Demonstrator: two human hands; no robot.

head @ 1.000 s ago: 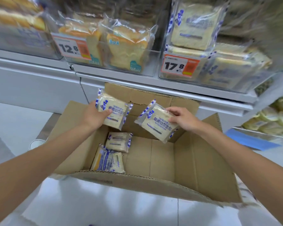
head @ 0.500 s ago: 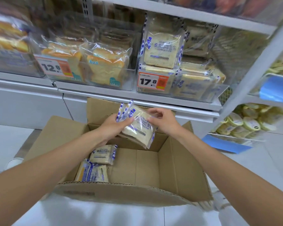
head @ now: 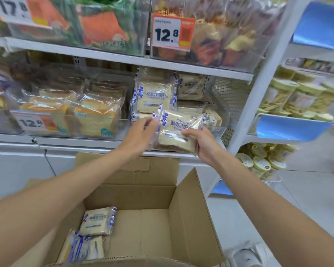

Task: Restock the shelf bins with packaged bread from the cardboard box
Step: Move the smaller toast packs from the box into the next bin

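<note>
Now, bread packs (head: 174, 128) in both hands (head: 138, 134) (head: 204, 143) at bin rim (head: 222, 130).

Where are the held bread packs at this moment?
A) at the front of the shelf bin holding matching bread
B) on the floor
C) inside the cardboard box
A: the left hand and right hand hold the bread packs at the bin front, above the cardboard box.
</note>
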